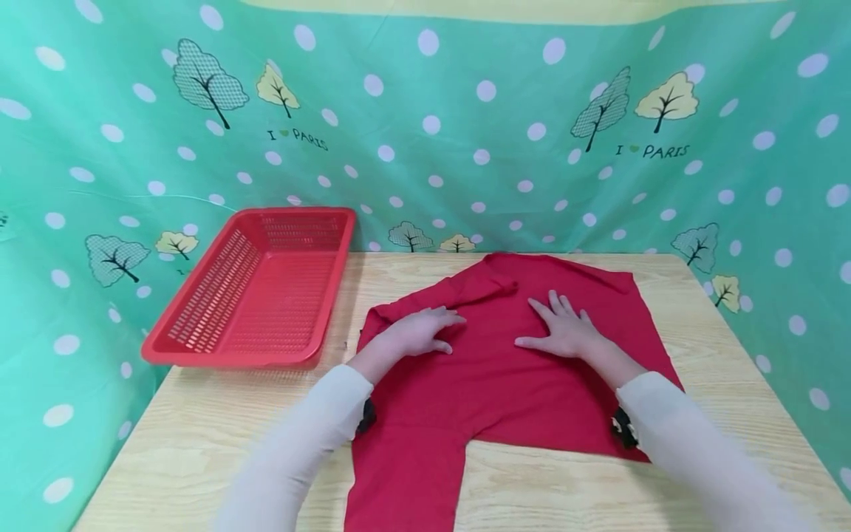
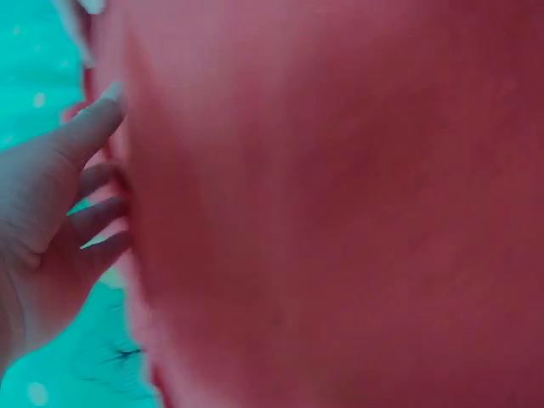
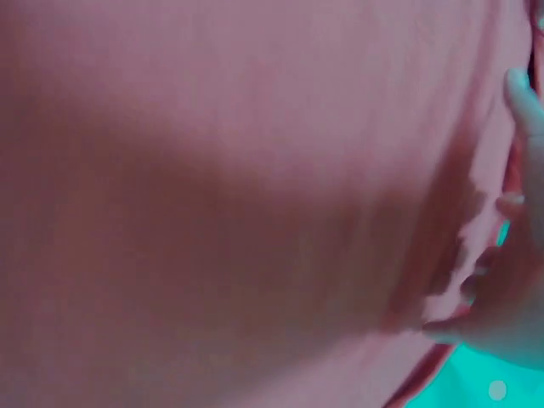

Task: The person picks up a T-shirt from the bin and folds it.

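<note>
A red long-sleeved shirt (image 1: 505, 391) lies spread on the table, one sleeve (image 1: 408, 480) stretching down toward the near edge. Its far left part is folded over in a thick roll (image 1: 472, 284). My left hand (image 1: 417, 332) is over the left part of the shirt, fingers loosely bent and pointing right. Over the middle of the cloth is my right hand (image 1: 564, 332), its fingers spread. Neither hand grips the fabric. Both wrist views are mostly filled by red cloth, with the left hand (image 2: 51, 212) and right hand (image 3: 510, 289) at the outer sides.
A red plastic basket (image 1: 326, 310) with slotted walls stands at the back left of the wooden table (image 1: 219, 443). A green dotted curtain (image 1: 459, 177) with printed trees hangs behind and along both sides.
</note>
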### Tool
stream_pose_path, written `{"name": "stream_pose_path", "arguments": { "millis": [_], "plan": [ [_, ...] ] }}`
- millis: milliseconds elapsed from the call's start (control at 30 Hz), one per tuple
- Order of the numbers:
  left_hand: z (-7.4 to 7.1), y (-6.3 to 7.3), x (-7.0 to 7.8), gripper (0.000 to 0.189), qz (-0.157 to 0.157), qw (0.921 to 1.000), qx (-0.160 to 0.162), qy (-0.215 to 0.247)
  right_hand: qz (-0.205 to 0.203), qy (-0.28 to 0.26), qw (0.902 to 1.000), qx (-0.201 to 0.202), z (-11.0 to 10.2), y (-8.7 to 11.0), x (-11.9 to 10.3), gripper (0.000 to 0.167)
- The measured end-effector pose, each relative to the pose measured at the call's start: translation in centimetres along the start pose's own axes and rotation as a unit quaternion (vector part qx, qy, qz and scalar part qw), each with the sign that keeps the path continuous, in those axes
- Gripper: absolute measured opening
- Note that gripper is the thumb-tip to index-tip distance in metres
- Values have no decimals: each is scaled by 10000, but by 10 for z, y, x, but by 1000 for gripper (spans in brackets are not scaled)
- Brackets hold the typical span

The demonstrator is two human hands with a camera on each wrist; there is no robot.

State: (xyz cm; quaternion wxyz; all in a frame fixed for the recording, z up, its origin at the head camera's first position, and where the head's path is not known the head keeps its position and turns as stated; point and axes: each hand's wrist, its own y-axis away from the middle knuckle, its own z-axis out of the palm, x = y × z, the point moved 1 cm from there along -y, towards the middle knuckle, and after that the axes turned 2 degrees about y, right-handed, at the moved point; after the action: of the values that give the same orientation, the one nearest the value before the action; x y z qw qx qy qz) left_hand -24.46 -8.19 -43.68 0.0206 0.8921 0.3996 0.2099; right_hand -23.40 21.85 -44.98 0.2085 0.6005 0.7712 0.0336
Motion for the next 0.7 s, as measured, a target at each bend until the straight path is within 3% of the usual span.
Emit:
{"name": "stream_pose_path", "arguments": {
  "millis": [67,133,200,300,500,633,700],
  "plan": [
    [4,-3,-6,70,-282,9996,-75,-64,-158,51,9998,-60,5,-5,-3,103],
    [6,-3,-12,82,-770,9969,-134,-76,-252,147,9995,-85,8,-7,-3,103],
    [6,-1,-17,94,-1295,9913,-202,-132,-285,230,9993,-56,11,-8,-1,102],
    [7,5,-23,109,-1804,9828,-357,-171,-319,316,9990,-17,15,-5,2,102],
    [1,23,-21,124,-2386,9687,-653,-226,-455,346,9983,-123,18,11,1,104],
    [-5,36,-1,118,-2642,9603,-788,-419,-505,324,9978,-291,15,22,-3,105],
    [-8,38,14,108,-2492,9640,-795,-480,-502,353,9974,-384,12,24,-5,106]
  ]
}}
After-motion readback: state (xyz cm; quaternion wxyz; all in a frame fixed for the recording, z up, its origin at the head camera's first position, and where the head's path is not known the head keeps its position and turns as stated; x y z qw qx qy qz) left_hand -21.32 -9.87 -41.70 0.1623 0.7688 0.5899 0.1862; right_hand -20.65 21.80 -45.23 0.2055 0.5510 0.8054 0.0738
